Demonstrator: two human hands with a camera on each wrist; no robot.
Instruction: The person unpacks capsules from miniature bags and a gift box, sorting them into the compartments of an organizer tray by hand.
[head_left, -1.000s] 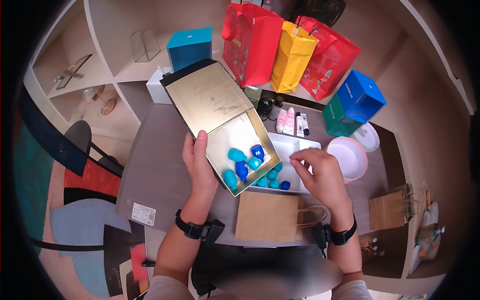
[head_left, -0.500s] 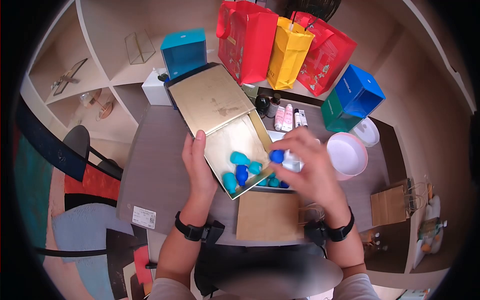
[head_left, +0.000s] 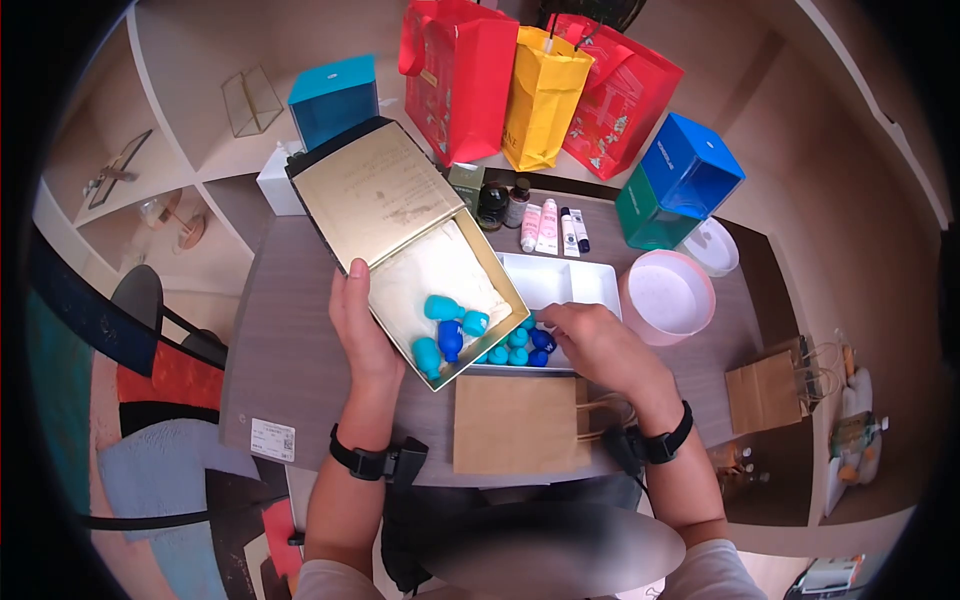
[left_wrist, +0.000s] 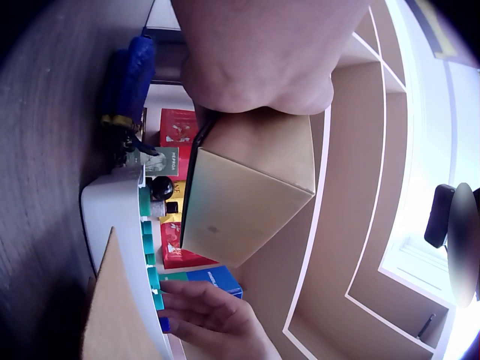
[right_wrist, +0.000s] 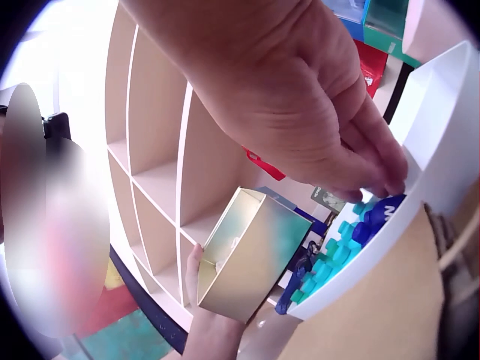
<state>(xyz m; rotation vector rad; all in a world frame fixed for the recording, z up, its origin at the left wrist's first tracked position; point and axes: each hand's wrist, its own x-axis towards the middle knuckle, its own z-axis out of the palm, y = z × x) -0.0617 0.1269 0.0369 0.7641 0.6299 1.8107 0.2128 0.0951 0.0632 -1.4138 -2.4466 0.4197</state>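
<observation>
My left hand [head_left: 367,325] grips the left side of an opened gold box [head_left: 440,270], tilted above the table. Several teal bottles [head_left: 443,307] and one dark blue bottle [head_left: 451,341] lie in its lower part. At the white tray [head_left: 592,283], my right hand [head_left: 607,347] has its fingertips at a dark blue bottle [head_left: 543,340] beside several teal ones [head_left: 517,356]. In the right wrist view, that blue bottle [right_wrist: 386,210] lies in the tray just under the fingertips of my right hand [right_wrist: 300,112], no grip on it visible.
A brown paper bag [head_left: 515,425] lies in front of the tray. To its right are a pink round box [head_left: 667,297] and its lid [head_left: 712,247]. Pink tubes [head_left: 539,226], red bags [head_left: 460,80], a yellow bag [head_left: 545,95] and a blue-green box [head_left: 680,180] stand behind.
My right hand took a blue bottle from the gold box and brought it right and down into the tray. My left hand still holds the box; the whole head view has shifted slightly.
</observation>
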